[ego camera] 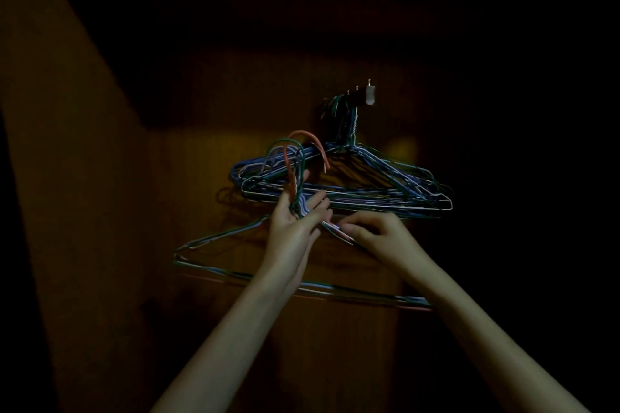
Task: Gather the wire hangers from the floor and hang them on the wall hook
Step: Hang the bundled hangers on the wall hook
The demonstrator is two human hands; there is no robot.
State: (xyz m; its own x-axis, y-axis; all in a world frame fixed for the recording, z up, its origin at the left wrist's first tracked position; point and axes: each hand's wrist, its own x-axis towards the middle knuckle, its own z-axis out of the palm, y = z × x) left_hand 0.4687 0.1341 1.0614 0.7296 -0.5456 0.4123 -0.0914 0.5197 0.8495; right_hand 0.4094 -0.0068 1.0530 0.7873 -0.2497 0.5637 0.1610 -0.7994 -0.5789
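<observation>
A small hook rack (364,95) is fixed on the dark wooden wall. Several wire hangers (385,191) in blue, white and green hang from it in a bunch. Below them I hold up a second bundle of wire hangers (235,273), whose red and green hook ends (295,151) rise in front of the hung bunch. My left hand (297,221) holds this bundle at the twisted necks, fingers pointing up. My right hand (375,236) pinches the right shoulder wires just beside the left hand.
The scene is very dim. A yellowish patch of light falls on the wood panel (201,157) behind the hangers. A paler wall or curtain (50,144) runs down the left side. Everything to the right is black.
</observation>
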